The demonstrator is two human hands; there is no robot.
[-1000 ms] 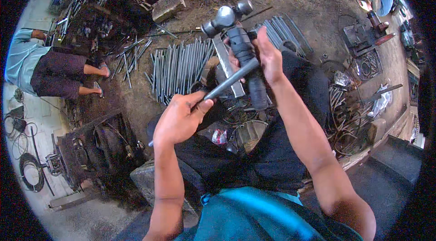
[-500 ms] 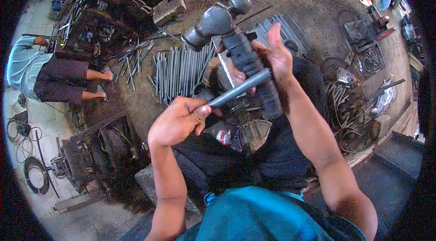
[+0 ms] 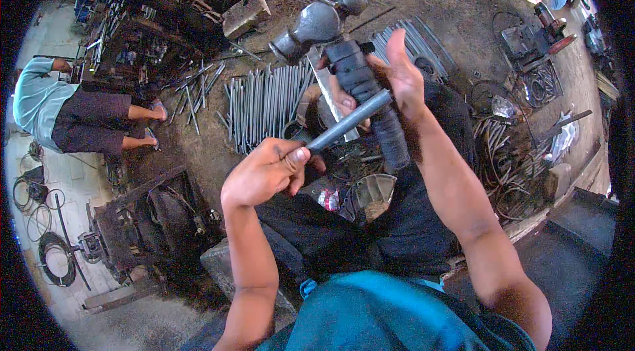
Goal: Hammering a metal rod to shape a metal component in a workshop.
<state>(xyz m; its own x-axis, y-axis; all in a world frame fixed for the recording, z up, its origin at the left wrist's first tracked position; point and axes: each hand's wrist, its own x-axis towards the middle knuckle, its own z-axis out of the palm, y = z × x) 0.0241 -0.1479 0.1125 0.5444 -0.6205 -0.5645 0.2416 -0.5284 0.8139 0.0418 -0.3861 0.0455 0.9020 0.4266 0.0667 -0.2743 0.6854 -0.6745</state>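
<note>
Far left, another person (image 3: 59,110) crouches by the machines – not part of this. L hand (image 3: 264,172) is clenched round the near end of a grey rod (image 3: 347,123), thumb on top; the rod runs up and right to where the R hand is. Behind it, a row of rods (image 3: 264,103) lies on the dirt floor. R hand (image 3: 390,86) grasps the hammer (image 3: 337,40) high on its black wrapped handle, just under the steel head, thumb up, fingers partly hidden behind the handle. Hammer is raised, head tilted left. To strike well, I'd judge: keep the L grip firm w/ fingers well back from the struck end – and slide the R hand lower for more swing.
</note>
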